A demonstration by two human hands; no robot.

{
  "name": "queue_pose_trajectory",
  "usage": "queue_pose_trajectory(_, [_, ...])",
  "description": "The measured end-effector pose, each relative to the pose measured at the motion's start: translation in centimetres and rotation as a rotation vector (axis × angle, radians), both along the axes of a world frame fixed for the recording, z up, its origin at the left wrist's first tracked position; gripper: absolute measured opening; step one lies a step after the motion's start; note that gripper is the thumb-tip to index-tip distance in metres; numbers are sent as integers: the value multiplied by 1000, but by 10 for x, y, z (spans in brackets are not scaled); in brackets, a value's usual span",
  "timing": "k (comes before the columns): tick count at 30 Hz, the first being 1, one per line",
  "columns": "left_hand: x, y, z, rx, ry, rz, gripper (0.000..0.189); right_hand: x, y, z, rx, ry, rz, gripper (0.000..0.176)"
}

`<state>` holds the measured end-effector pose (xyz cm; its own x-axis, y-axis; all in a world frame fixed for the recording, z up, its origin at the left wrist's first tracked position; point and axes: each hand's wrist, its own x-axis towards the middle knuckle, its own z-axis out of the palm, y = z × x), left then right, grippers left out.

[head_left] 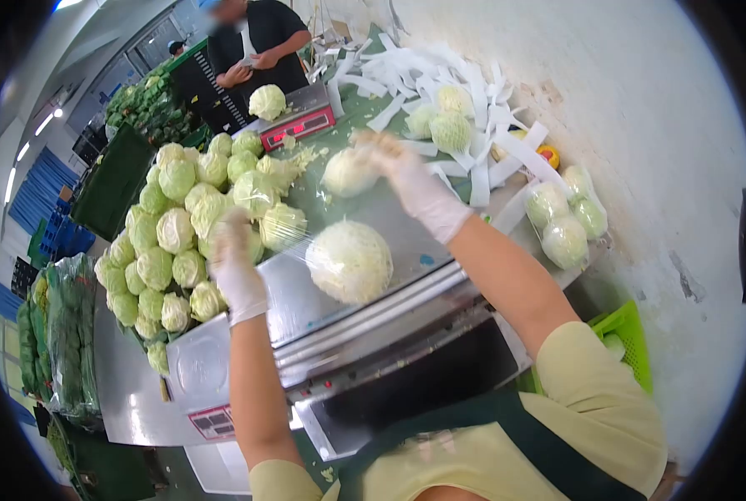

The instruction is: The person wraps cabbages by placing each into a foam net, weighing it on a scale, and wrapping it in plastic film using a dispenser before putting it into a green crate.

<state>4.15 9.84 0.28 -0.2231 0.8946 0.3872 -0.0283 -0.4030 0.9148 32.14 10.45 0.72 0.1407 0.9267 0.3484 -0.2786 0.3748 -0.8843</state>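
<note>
My left hand [238, 265], in a white glove, is in front of the cabbage pile with its fingers closed on clear plastic film [286, 243]. The film stretches from there toward a large pale cabbage [350, 261] on the metal wrapping table [419, 250]. Farther back, my gloved right hand [402, 174] is bent over a smaller cabbage [348, 173], its fingertips at the top right side. Motion smears those fingers, so I cannot tell whether they grip the cabbage or film.
Cabbages [175, 234] are heaped on the left. A red scale [298, 127] bears one cabbage [267, 102], with a person [260, 50] behind it. White foam strips [427, 71] lie at the back right. Bagged cabbages [566, 219] sit by the wall, above a green basket [629, 334].
</note>
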Motion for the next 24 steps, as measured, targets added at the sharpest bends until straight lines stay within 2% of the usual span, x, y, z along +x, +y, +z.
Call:
queue_pose_trajectory(1, [7,23,-23,-43,-33,-82,39,-7,33,-27,-109,-82,64,29])
queue_pose_trajectory(3, [24,28,-51,-325,162,-190,40,-5,44,-57,-256,-569,141,30])
queue_pose_trajectory(6, [26,10,-56,-377,237,-682,48,2,36,-93,-182,-799,227,31])
queue_pose_trajectory(9, [9,-14,-43,-381,437,-730,50,12,11,-88,-186,-781,241,35])
queue_pose_trajectory(10, [6,-17,-38,-453,440,-747,62,14,-4,-58,-473,-558,428,40])
queue_pose_trajectory(13, [-2,-23,-30,-351,612,-874,81,23,-27,-55,-490,-313,703,55])
queue_pose_trajectory(14, [-1,-22,-36,-373,562,-900,99,23,-32,-48,-340,-516,649,63])
queue_pose_trajectory(16, [14,-33,-25,-242,850,-736,105,22,-51,-35,-37,-897,527,82])
queue_pose_trajectory(17, [21,-39,-20,-173,989,-649,109,21,-53,-36,-4,-945,458,85])
queue_pose_trajectory(19, [24,-41,-44,-137,771,-564,118,16,-47,-40,61,-1036,318,93])
queue_pose_trajectory(21, [32,-47,-42,-93,543,-547,120,14,-51,-32,51,-1019,305,86])
queue_pose_trajectory(24, [32,-79,-28,-67,522,-540,121,8,-85,-15,131,-1036,165,77])
